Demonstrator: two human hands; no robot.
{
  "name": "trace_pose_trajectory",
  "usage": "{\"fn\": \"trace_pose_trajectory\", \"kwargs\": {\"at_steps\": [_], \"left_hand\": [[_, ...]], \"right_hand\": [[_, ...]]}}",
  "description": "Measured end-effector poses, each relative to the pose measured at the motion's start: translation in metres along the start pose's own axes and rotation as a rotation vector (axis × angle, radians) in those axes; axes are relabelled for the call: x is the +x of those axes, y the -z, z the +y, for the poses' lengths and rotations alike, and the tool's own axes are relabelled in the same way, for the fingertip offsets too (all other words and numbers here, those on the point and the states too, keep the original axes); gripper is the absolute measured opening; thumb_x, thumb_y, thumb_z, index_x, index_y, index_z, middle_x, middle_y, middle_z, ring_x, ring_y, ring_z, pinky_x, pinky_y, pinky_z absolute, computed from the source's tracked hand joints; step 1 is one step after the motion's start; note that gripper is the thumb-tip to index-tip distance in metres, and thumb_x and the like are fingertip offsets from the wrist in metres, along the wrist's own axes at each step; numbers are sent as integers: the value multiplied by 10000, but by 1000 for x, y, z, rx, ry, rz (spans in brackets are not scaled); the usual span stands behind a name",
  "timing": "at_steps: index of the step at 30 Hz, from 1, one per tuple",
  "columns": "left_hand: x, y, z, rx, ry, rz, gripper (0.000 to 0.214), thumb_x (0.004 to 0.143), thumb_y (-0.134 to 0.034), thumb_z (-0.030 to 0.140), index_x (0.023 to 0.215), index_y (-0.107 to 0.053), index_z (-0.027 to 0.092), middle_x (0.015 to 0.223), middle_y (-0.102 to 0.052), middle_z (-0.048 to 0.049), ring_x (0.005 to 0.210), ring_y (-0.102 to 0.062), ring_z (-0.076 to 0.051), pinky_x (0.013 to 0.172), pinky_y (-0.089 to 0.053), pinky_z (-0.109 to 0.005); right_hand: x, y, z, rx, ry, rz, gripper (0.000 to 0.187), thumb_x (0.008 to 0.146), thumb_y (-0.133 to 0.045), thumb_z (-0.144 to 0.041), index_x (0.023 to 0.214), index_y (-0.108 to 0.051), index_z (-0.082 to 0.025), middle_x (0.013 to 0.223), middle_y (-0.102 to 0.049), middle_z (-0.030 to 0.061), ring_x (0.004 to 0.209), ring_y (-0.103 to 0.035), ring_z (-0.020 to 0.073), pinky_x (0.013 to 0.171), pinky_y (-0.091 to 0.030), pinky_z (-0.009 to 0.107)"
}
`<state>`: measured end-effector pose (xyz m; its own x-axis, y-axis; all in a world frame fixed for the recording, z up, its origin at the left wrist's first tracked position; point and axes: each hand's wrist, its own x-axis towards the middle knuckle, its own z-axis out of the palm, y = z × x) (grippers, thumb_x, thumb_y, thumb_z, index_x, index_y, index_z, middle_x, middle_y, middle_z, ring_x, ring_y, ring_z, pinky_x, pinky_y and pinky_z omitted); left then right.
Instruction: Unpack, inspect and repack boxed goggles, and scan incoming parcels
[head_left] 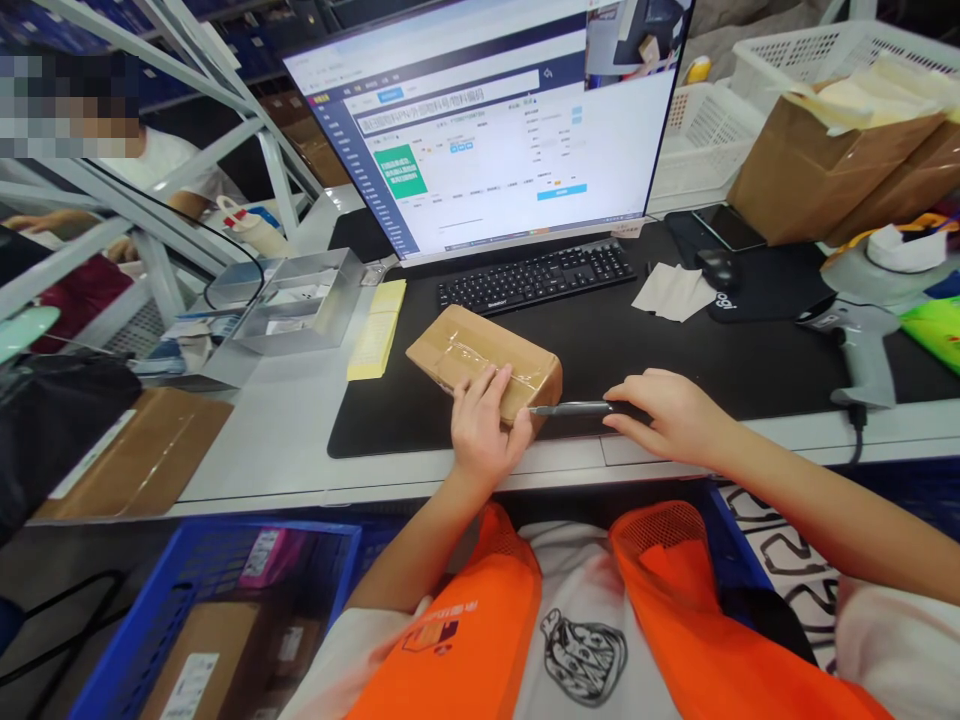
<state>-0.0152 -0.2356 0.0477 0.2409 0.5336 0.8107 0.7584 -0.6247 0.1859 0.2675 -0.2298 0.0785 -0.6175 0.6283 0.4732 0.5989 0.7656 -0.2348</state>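
Note:
A small brown cardboard box sealed with clear tape lies on the black desk mat in front of me. My left hand rests on the box's near end, fingers laid over its top and holding it steady. My right hand is closed on a slim dark knife or pen, whose tip touches the box's right near corner.
Behind the box are a black keyboard and a large monitor. A barcode scanner, mouse, phone and brown paper bags sit right. A metal tray and yellow labels lie left. A blue crate stands below; another person sits far left.

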Motion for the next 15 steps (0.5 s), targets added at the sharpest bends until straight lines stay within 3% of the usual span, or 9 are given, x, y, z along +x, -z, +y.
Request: {"fn": "trace_pose_trajectory", "kwargs": {"at_steps": [15], "left_hand": [[0,0,1,-2,0,-9,619,915,-599,205,1503,-416,138,1244,-736,-192,1239,-670,-330,1091,-436,-529]], "right_hand": [[-1,-6,-8,-61,-47,44,234,1017,-557,-362,1006,-677,-161,844,-717,65,736,-648,193,703,-431,330]]}}
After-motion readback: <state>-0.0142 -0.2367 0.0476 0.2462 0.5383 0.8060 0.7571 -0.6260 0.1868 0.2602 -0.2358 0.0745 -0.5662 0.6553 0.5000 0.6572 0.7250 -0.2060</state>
